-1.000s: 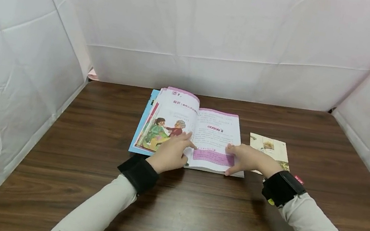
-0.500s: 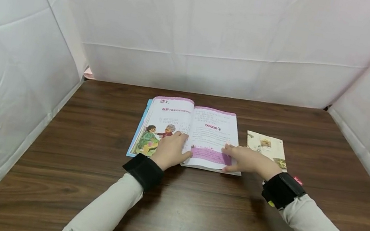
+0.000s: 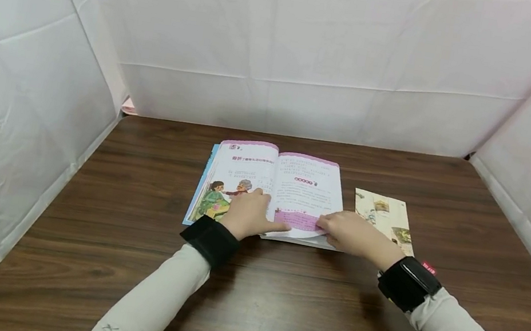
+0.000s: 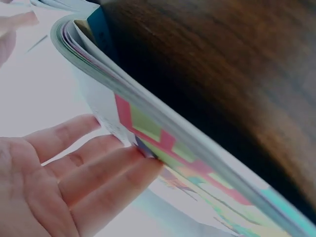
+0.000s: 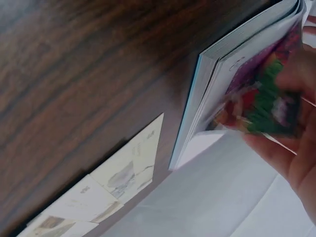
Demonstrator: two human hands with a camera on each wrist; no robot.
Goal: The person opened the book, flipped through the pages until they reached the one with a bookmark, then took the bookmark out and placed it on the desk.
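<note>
Here, left hand flat on open book, right hand fingers pinching page.

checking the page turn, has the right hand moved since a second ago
Yes. The right hand has slid slightly toward the person along the open book and now lifts the right page's lower corner, which lay flat earlier.

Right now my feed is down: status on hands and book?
Left hand flat on the book's left page. Right hand lifting the right page's lower corner. Card lies right of the book, apart.
</note>
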